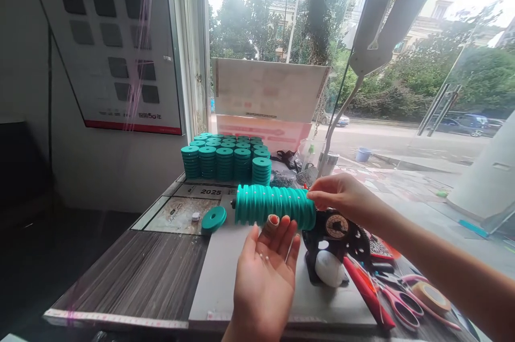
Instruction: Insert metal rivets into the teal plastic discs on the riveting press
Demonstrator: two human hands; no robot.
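A row of green plastic discs sits threaded on a horizontal rod that sticks out to the left of a black machine. My right hand pinches the right end of that row, next to the machine. My left hand lies palm up just under the row, its fingers spread and touching the discs. A few tiny white beads rest in that palm, and one fingertip wears a bandage. A single green disc lies flat on the table to the left.
Several stacks of green discs stand at the back of the table, before cardboard boxes against the window. Pink scissors, a roll of tape and a red tool lie at the right. A tape measure runs along the front edge.
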